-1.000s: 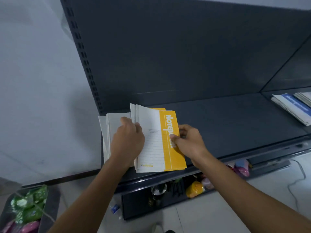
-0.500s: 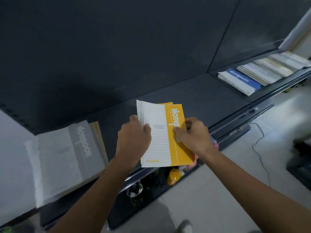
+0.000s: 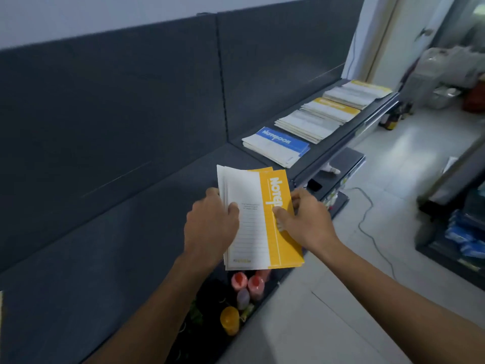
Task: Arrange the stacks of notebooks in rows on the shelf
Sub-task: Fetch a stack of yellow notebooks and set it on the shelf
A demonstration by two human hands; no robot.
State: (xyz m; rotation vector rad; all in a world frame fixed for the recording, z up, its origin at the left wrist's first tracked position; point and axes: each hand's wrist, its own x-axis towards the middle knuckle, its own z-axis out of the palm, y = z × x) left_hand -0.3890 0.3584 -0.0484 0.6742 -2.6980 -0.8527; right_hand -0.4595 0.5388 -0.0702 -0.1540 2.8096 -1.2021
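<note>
I hold a small stack of yellow-and-white notebooks (image 3: 258, 222) above the front edge of the dark shelf (image 3: 118, 248). My left hand (image 3: 211, 227) grips its left side and my right hand (image 3: 305, 222) grips its right side, thumb on the yellow cover. Farther right on the shelf lie a blue-topped stack (image 3: 275, 145), a white-topped stack (image 3: 307, 123) and two yellow-edged stacks (image 3: 332, 109) (image 3: 358, 91), lined up in a row.
Below the shelf edge stand pink bottles (image 3: 248, 283) and a yellow-capped bottle (image 3: 230, 320) on a lower level. A cable (image 3: 367, 219) runs over the tiled floor at right. A low rack with blue packs (image 3: 464, 232) stands far right.
My view has swung to the right along the shelf. The grey stack at the left has dropped out of sight and the row of stacks at the right has come into view. Both hands keep the yellow stack.
</note>
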